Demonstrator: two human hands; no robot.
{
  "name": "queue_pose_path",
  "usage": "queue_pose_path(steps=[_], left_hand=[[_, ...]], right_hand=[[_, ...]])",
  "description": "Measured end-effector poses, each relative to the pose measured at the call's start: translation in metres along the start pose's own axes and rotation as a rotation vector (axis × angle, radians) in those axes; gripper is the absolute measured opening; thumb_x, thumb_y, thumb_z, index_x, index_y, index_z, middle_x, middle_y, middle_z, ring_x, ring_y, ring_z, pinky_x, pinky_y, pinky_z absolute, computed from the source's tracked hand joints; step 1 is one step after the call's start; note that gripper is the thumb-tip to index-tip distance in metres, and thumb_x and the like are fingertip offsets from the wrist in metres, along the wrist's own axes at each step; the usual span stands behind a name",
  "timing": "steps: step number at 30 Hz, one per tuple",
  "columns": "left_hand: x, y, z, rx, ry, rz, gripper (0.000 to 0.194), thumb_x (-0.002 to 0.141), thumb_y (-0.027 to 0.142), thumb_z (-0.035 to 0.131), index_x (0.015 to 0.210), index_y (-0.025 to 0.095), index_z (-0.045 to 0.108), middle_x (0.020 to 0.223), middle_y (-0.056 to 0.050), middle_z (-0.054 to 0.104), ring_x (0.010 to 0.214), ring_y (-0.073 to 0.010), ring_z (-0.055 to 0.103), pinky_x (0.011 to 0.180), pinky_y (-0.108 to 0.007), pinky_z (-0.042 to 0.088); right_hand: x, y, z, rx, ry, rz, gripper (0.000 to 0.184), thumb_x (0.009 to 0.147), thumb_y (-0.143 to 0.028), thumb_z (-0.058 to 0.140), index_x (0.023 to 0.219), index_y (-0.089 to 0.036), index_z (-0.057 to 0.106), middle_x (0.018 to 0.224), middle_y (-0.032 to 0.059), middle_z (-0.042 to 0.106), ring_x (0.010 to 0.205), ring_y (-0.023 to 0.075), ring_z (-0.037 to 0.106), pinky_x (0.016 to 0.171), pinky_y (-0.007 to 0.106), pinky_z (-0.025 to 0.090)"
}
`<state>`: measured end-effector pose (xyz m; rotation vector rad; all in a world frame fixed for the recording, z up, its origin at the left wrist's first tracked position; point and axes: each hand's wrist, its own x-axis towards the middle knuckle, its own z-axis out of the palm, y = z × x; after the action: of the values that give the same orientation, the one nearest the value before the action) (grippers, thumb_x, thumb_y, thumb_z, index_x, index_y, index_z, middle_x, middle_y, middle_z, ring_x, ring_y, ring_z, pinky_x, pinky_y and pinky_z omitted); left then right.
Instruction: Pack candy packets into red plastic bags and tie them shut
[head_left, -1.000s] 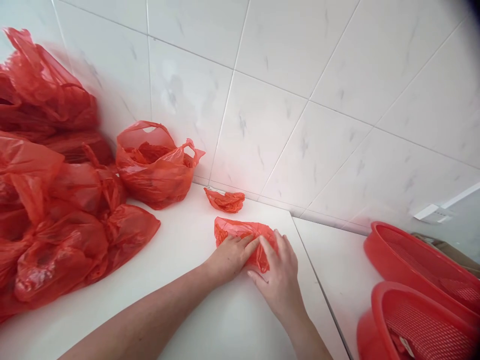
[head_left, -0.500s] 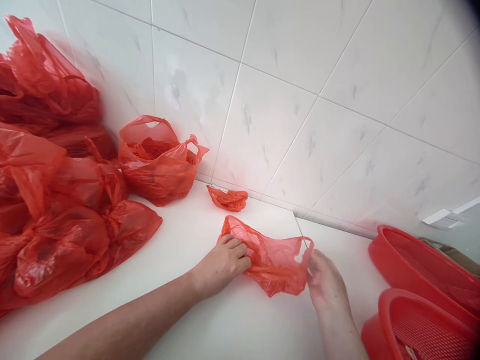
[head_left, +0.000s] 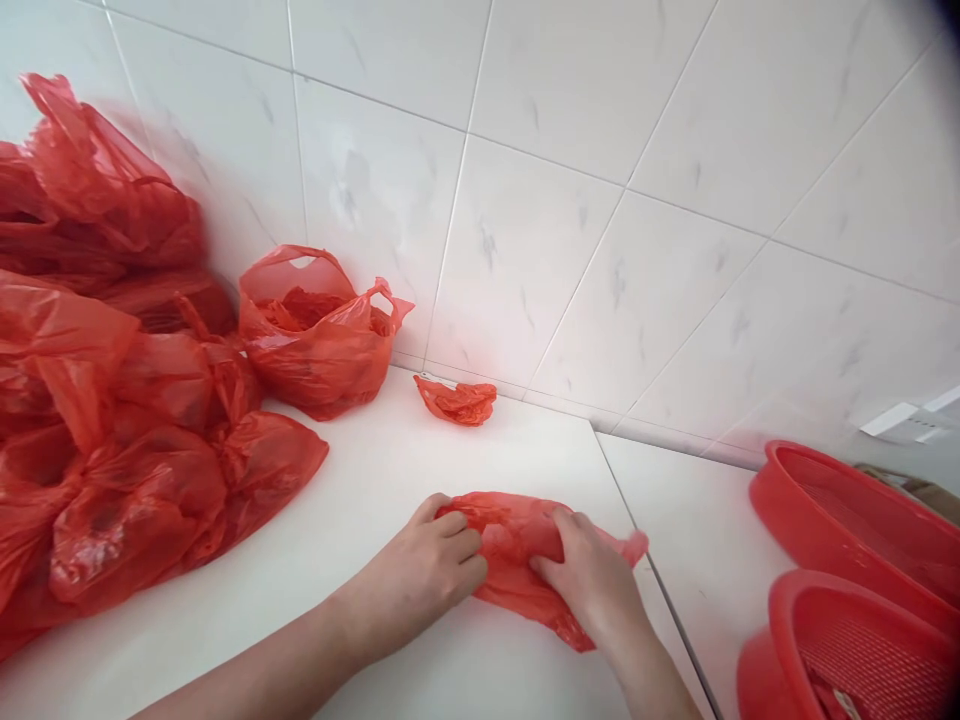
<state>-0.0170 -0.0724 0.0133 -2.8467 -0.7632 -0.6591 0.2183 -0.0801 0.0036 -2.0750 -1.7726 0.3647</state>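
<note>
A thin red plastic bag (head_left: 504,578) lies half crumpled on the white tabletop. My left hand (head_left: 429,568) is closed on its left end, with the knuckles up and the film gathered under the fingers. On the bag's right half rests my right hand (head_left: 592,575), thumb and fingers curled around bunched film. One corner of the bag pokes out beyond my right knuckles. What lies inside the bag, if anything, cannot be made out. Behind it, against the wall, sits a small crumpled red bag (head_left: 459,402).
A pile of full red bags (head_left: 142,480) fills the left side. Beside it stands an open red carrier bag (head_left: 319,355) stuffed with red film. At right are two red plastic baskets (head_left: 780,600), the near one holding something. A tiled wall (head_left: 540,230) closes the back; a seam crosses the tabletop.
My right hand has let go of the bag's handle loop and moved left onto the bag's body. The bag is lower and more folded, and the view has shifted slightly.
</note>
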Motion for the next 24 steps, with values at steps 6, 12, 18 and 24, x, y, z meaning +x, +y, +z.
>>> queue_pose_path(steps=[6,12,18,24], left_hand=[[-0.041,-0.003,-0.040,-0.079,-0.164,-0.271,0.007,0.076,0.020,0.062,0.080,0.023,0.058,0.081,0.000,0.059,0.076,-0.0174,0.055,0.097,-0.043,0.030],[-0.019,0.005,-0.067,-0.167,-0.059,-0.132,0.008,0.086,0.020,0.053,0.086,0.023,0.060,0.075,0.000,0.060,0.071,-0.0152,0.056,0.080,-0.031,0.041],[0.018,0.017,-0.043,-0.252,-0.197,-0.159,0.035,0.077,-0.003,0.036,0.090,0.020,0.059,0.079,-0.003,0.058,0.064,-0.0138,0.053,0.056,-0.023,0.038],[0.032,-0.012,-0.001,-0.165,-0.467,-0.486,0.033,0.060,0.013,0.062,0.092,0.021,0.062,0.098,-0.007,0.061,0.086,-0.0264,0.058,0.065,-0.032,0.044]], right_hand=[[0.006,0.009,-0.016,-0.236,-0.229,0.015,0.083,0.061,-0.037,0.065,0.138,-0.021,0.039,0.142,0.0054,0.040,0.128,0.0269,0.037,0.094,0.035,0.039],[-0.007,-0.012,-0.030,-0.250,-0.054,-0.154,0.055,0.071,-0.015,0.054,0.126,-0.024,0.052,0.132,0.0043,0.052,0.119,0.0234,0.048,0.089,0.033,0.042],[-0.026,-0.042,-0.020,-0.094,-0.044,-0.232,0.020,0.081,-0.010,0.043,0.079,-0.022,0.060,0.075,-0.0005,0.061,0.060,0.0120,0.054,0.048,0.024,0.029],[-0.024,-0.021,0.000,-0.128,-0.299,-0.212,0.043,0.056,-0.005,0.056,0.093,-0.026,0.062,0.076,-0.0018,0.064,0.056,0.0133,0.053,0.044,0.022,0.023]])
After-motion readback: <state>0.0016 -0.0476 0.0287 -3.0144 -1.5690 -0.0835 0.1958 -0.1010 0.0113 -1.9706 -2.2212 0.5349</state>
